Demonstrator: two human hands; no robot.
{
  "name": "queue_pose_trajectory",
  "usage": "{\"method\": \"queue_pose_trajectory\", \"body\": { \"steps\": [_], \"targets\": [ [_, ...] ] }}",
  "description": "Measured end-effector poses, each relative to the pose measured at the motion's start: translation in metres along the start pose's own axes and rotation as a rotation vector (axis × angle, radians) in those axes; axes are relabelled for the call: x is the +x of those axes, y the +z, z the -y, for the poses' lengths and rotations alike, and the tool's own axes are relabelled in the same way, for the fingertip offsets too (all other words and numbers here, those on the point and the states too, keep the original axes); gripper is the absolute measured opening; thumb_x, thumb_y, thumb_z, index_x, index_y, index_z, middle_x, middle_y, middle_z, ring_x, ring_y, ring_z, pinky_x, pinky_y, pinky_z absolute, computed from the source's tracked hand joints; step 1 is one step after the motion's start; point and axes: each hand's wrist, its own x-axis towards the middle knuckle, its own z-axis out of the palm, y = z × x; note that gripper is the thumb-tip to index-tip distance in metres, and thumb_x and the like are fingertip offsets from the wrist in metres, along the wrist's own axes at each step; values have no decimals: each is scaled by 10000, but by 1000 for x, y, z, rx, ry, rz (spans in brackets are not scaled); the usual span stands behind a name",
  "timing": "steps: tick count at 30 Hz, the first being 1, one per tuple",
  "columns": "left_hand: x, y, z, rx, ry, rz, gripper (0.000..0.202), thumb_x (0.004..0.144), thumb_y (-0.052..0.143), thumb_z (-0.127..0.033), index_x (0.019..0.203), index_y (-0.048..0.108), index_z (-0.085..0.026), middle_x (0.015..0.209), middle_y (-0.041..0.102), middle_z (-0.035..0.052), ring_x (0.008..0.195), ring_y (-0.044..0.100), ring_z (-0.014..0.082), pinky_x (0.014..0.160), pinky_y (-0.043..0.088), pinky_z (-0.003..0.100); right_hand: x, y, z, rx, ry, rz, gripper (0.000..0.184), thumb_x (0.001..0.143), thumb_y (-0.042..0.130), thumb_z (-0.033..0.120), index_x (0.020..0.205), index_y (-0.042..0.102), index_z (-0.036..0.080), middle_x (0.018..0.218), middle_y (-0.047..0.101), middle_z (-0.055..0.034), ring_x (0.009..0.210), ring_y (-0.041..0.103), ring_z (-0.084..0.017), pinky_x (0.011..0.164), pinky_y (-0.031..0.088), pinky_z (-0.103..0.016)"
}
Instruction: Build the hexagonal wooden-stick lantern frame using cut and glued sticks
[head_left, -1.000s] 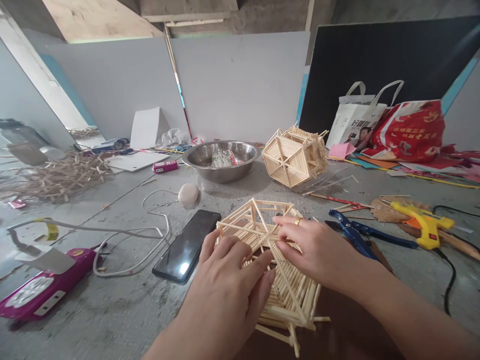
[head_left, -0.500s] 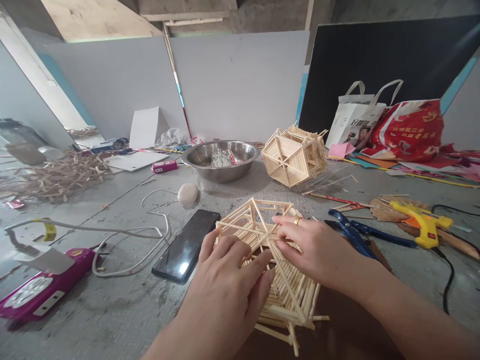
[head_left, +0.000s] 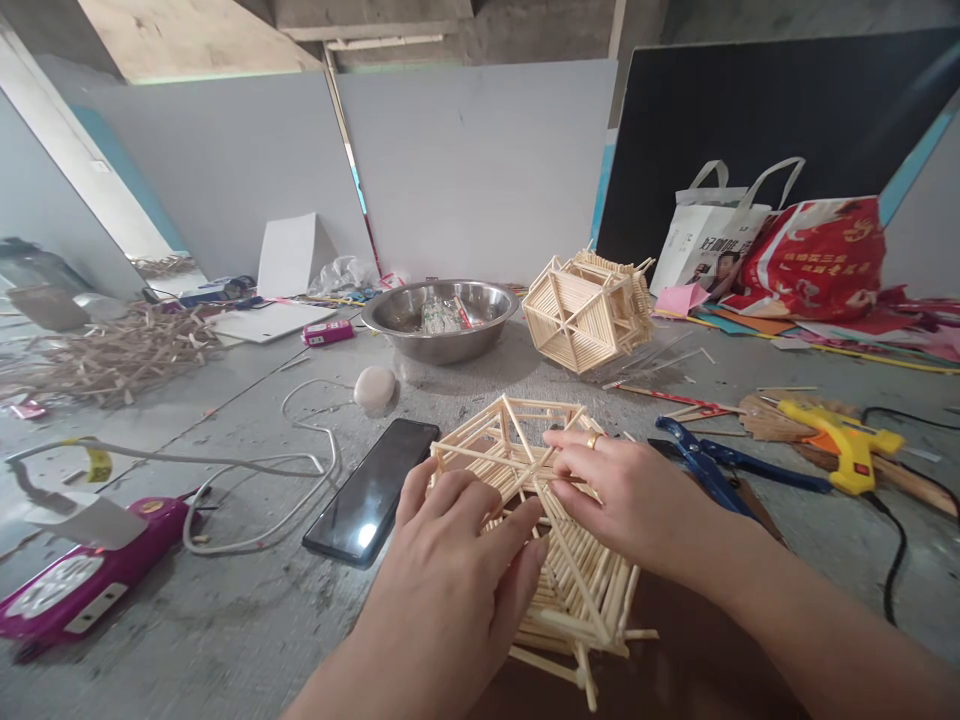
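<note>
A hexagonal frame of thin wooden sticks (head_left: 583, 585) stands in front of me, with rows of sticks filling part of its sides. On its left side my left hand (head_left: 454, 550) is closed, fingers curled over the rim and thumb near the middle. My right hand (head_left: 622, 490), with a ring on one finger, pinches the sticks close to where the spokes cross. Whether a loose stick sits between my fingertips cannot be made out. Behind it rests a second wooden stick frame (head_left: 577, 325), its faces filled with sticks.
A phone (head_left: 371, 490) lies left of the frame, beside a white cable and a purple power strip (head_left: 97, 575). Blue-handled pliers (head_left: 712, 465) and a yellow glue gun (head_left: 851, 450) lie right. Farther back are a metal bowl (head_left: 442, 345), bags and a stick pile (head_left: 127, 350).
Both hands stay almost where they were on the stick frame. The whole view has shifted very slightly.
</note>
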Motion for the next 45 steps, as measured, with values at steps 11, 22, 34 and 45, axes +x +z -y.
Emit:
{"method": "queue_pose_trajectory", "body": {
  "steps": [11,22,34,45],
  "targets": [
    [0,-1,1,-3,-3,16,160,757,491,-251,838,630,-249,667,570,-2,734,486,170,785,308,407,0,0,-1,7,-9,6,176,814,384,217,727,528,164,1058,594,-108,872,589,-186,714,468,-307],
    [0,1,-1,3,-2,12,149,751,499,-245,827,627,-251,654,559,-12,726,489,160,804,304,398,0,1,-2,0,-15,3,174,811,385,216,743,537,166,1064,592,-105,882,588,-185,718,467,-306],
    [2,-1,-1,6,5,15,172,761,482,-246,851,629,-242,661,567,0,722,488,167,795,322,411,1,1,-2,1,-15,3,173,812,387,219,743,538,171,1063,594,-98,888,586,-174,732,461,-292],
    [1,-1,-1,6,-4,17,154,758,489,-248,823,629,-236,662,565,1,727,489,167,806,315,411,1,-1,0,2,-10,10,174,811,389,205,735,540,165,1034,602,-103,869,591,-180,720,464,-301]
  ]
}}
